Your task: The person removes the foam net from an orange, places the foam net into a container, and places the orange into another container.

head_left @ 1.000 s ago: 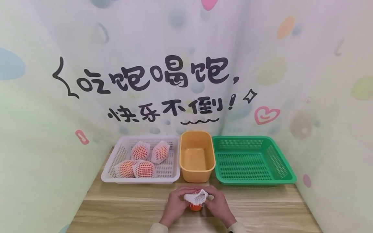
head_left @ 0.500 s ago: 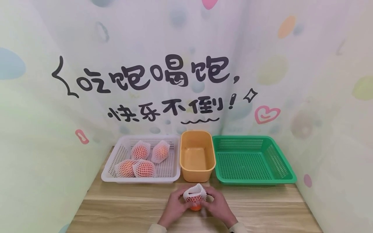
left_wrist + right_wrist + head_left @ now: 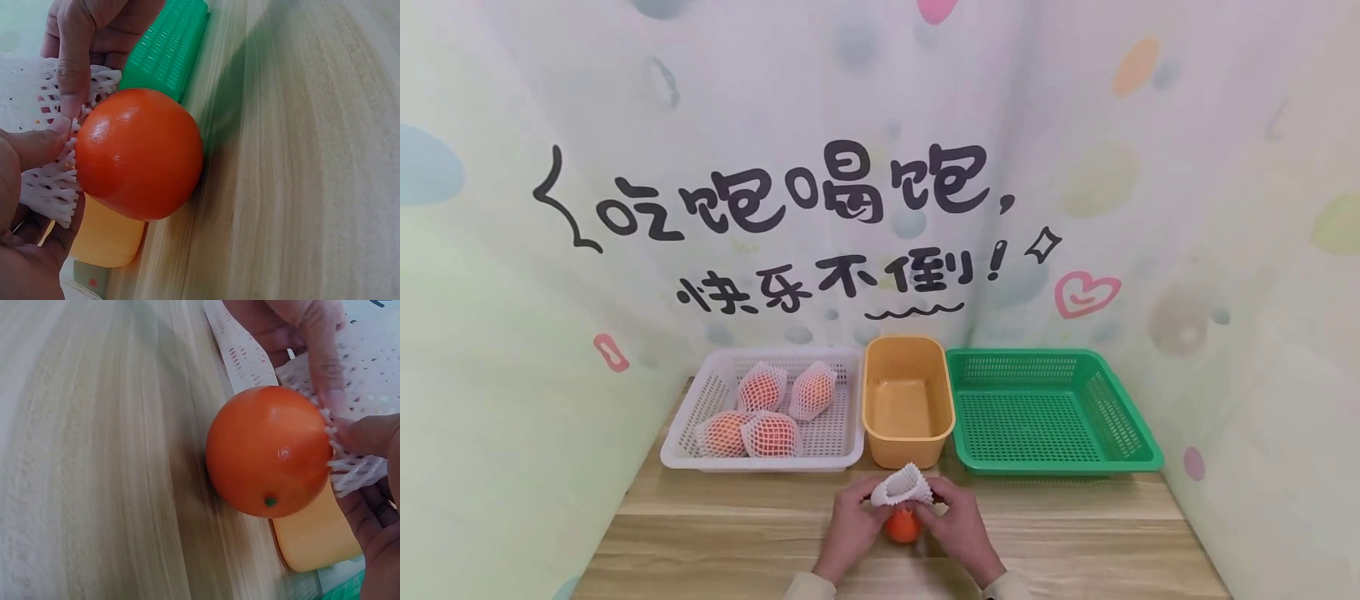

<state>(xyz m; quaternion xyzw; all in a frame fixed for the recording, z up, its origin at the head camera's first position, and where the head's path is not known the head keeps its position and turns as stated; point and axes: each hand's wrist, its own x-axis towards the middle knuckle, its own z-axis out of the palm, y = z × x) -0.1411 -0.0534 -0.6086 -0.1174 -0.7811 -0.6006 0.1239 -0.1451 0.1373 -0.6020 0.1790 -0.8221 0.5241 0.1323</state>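
Glossy smooth orange fruit (image 3: 142,155), matt foam net (image 3: 901,485), smooth plastic bin (image 3: 907,452), green plastic basket (image 3: 1060,468), wood-grained tabletop (image 3: 715,533)

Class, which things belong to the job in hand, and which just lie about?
In the job: orange fruit; white foam net; left hand; right hand.
Untouched, seemingly lying about: white basket; four netted fruits; yellow bin; green basket.

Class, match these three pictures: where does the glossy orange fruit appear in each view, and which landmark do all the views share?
Head: near the bottom, close to mid-width, below the white foam net; the glossy orange fruit.
Left wrist: left of centre, at mid-height.
Right wrist: right of centre, at mid-height.
Shared landmark: the yellow bin, above the fruit in head, lower left in left wrist, lower right in right wrist.
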